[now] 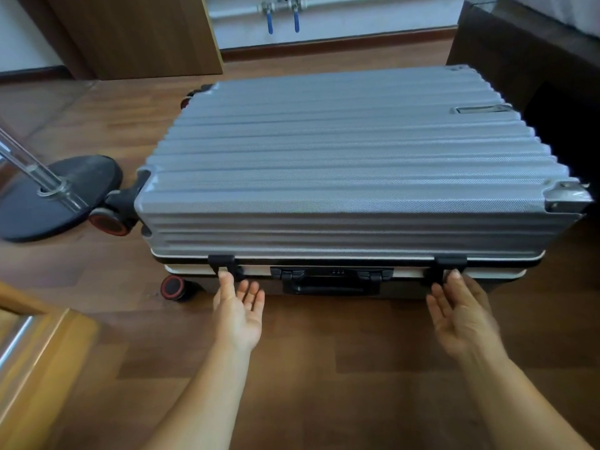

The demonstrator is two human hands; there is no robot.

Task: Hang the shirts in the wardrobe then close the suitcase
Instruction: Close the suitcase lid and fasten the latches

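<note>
A grey ribbed hard-shell suitcase (350, 164) lies flat on the wooden floor with its lid down. Two black latches hang on its near side, a left latch (221, 264) and a right latch (449, 267), with a black handle (329, 285) and a combination lock between them. My left hand (240, 306) is palm up with fingers straight, its forefinger tip touching the left latch from below. My right hand (461, 311) is slightly blurred, fingers relaxed, and its forefinger tip touches the right latch. No shirts are in view.
A black round stand base (48, 203) with a metal pole sits on the floor left of the suitcase's wheels (108, 222). A dark furniture piece (532, 69) stands at the back right, a wooden panel (136, 34) at the back left, and a light wooden edge (35, 352) at the near left.
</note>
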